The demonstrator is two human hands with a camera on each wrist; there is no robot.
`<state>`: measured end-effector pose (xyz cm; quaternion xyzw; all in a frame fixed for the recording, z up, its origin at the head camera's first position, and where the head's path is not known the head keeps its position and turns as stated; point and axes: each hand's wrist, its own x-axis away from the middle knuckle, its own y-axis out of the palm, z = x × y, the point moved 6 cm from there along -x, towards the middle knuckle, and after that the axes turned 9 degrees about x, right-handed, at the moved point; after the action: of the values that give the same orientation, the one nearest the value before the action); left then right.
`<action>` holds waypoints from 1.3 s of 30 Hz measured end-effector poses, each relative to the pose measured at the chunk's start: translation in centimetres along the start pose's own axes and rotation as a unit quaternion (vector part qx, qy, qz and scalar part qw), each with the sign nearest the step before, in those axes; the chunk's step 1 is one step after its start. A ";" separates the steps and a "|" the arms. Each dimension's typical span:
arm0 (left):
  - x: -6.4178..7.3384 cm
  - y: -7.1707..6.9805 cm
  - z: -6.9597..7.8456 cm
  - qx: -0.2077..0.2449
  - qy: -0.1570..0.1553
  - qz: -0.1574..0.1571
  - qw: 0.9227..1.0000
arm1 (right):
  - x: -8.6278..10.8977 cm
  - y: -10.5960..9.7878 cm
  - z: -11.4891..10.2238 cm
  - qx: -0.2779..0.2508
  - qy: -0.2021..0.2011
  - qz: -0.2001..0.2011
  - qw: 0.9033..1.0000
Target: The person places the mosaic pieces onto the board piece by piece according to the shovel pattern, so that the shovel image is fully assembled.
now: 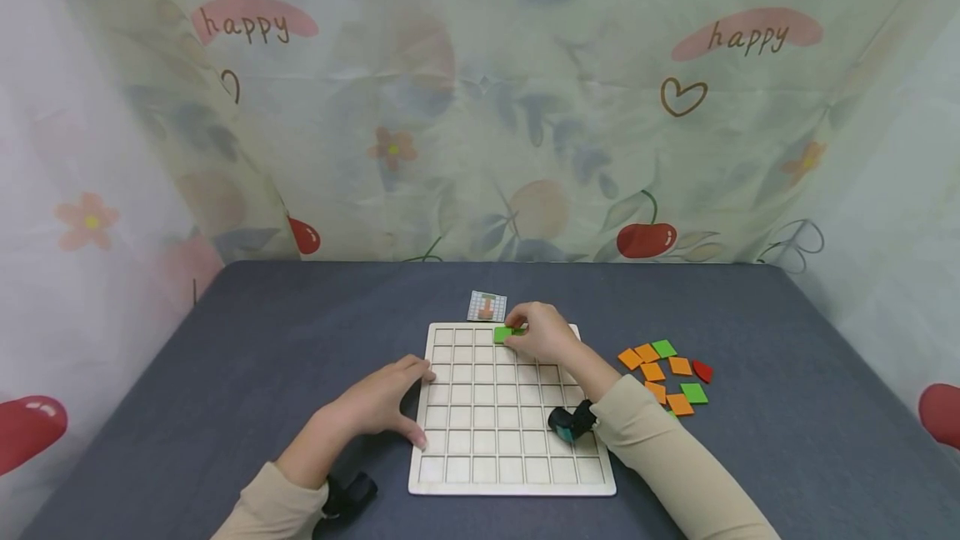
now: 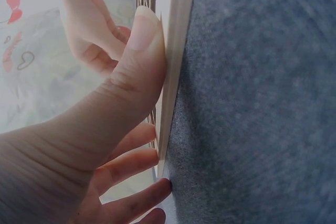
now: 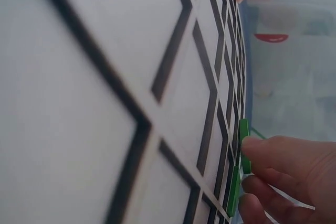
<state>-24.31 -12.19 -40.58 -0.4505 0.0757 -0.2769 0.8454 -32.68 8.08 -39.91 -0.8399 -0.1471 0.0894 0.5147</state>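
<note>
A white grid board (image 1: 487,419) lies on the dark cloth. At its far edge my right hand (image 1: 546,333) pinches a green square tile (image 3: 244,148) between thumb and fingers. Next to that tile, a second green tile (image 3: 233,191) sits in the top row, partly hidden by my fingers in the head view. My left hand (image 1: 378,398) rests against the board's left edge, with the thumb (image 2: 142,38) on the rim nearer me and the fingers spread farther along it.
Right of the board lie several loose orange tiles (image 1: 652,372), some green tiles (image 1: 693,393) and a red piece (image 1: 702,371). A small pattern card (image 1: 487,307) lies just beyond the board's far edge. Patterned curtains (image 1: 480,107) stand behind the table (image 1: 315,315).
</note>
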 end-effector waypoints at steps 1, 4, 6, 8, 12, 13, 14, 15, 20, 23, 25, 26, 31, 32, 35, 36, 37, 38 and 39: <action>0.0 0.0 0.0 -0.001 0.000 0.000 1.000 | 0.0 0.0 0.0 0.002 0.000 0.001 1.000; 0.0 0.0 0.0 -0.003 0.003 0.002 1.000 | 0.0 0.0 -0.1 0.004 -0.002 0.003 1.000; 0.0 0.0 0.0 -0.003 0.004 0.003 1.000 | 0.1 0.0 -0.1 0.006 -0.003 0.004 1.000; 0.0 0.0 0.0 -0.004 0.005 0.003 1.000 | 0.1 0.1 0.0 0.006 -0.002 0.004 1.000; 0.0 0.0 0.0 -0.004 0.007 0.003 1.000 | 0.1 0.2 0.1 0.004 0.001 0.001 1.000; 0.0 0.0 0.0 -0.004 0.007 0.003 1.000 | 0.1 0.1 0.1 0.003 0.002 0.000 1.000; 0.0 0.1 0.0 -0.003 0.006 0.003 1.000 | 0.1 0.0 0.1 -0.001 0.002 -0.002 1.000; 0.0 0.1 0.0 -0.003 0.004 0.002 1.000 | 0.2 -0.1 0.2 -0.004 0.001 -0.004 1.000; -0.1 0.2 -0.1 0.001 -0.010 -0.002 1.000 | 0.7 -1.9 1.2 -0.031 -0.013 0.004 0.999; -0.1 0.2 -0.1 0.003 -0.012 -0.001 1.000 | 1.2 -3.2 2.6 -0.038 -0.024 0.016 0.999; -0.1 0.2 -0.2 0.001 -0.009 0.001 1.000 | 1.7 -4.1 3.9 -0.036 -0.021 0.021 0.999; -0.1 0.2 -0.2 0.001 -0.008 0.002 1.000 | 2.0 -4.5 4.6 -0.034 -0.017 0.023 0.999; -0.1 0.3 -0.3 0.007 -0.010 0.000 1.000 | 3.7 -6.5 8.6 -0.024 0.027 0.029 0.999; -0.1 0.3 -0.3 0.008 -0.011 -0.001 1.000 | 4.1 -6.8 9.3 -0.022 0.035 0.028 0.999; -0.1 0.3 -0.4 0.010 -0.014 -0.004 1.000 | 5.1 -7.5 11.3 -0.020 0.065 0.025 0.997; -0.2 0.4 -0.4 0.011 -0.015 -0.004 1.000 | 5.5 -7.7 11.9 -0.018 0.074 0.025 0.997; -0.2 0.4 -0.4 0.011 -0.014 -0.005 1.000 | 5.8 -7.9 12.4 -0.019 0.081 0.022 0.996; -0.2 0.4 -0.4 0.010 -0.014 -0.005 1.000 | 6.1 -8.0 12.9 -0.020 0.088 0.021 0.996; -0.2 0.4 -0.4 0.011 -0.014 -0.004 1.000 | 6.3 -8.1 13.3 -0.020 0.093 0.019 0.995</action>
<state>-24.52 -12.23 -41.16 -0.4454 0.0586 -0.2749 0.8500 -31.98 24.82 -38.77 -0.8576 -0.0846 0.0179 0.5070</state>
